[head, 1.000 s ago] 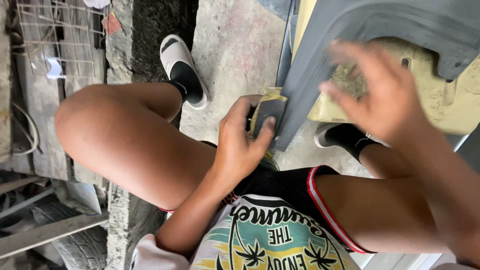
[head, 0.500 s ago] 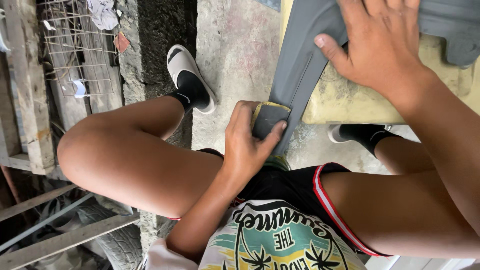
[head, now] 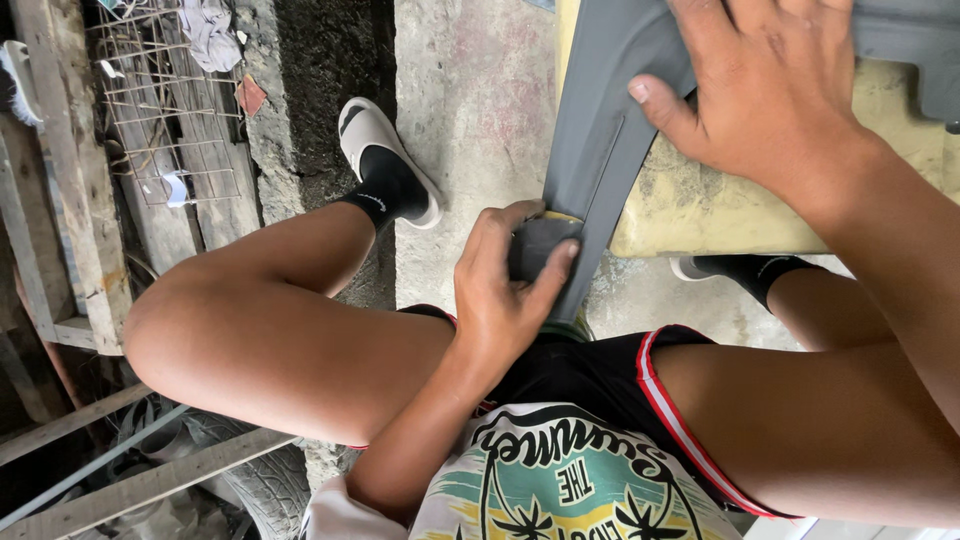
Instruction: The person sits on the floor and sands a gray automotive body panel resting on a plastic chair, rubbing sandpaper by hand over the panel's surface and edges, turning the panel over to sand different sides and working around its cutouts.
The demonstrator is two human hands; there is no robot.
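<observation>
A dark sanding block (head: 540, 247), probably foam, is clamped in the left hand (head: 500, 300) against the stiff grey moulded panel (head: 610, 130), which is steadied under the flat, spread-fingered right hand (head: 770, 90).

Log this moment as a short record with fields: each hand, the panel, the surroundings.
left hand: shut around a dark sanding block, pressed to the panel's edge
right hand: flat on the panel, fingers spread
grey panel: long, lying over a yellowish piece
posture: person crouched, knees bent
footwear: white slide sandal over a black sock
floor: rough concrete
left side: wire mesh, wooden planks
</observation>
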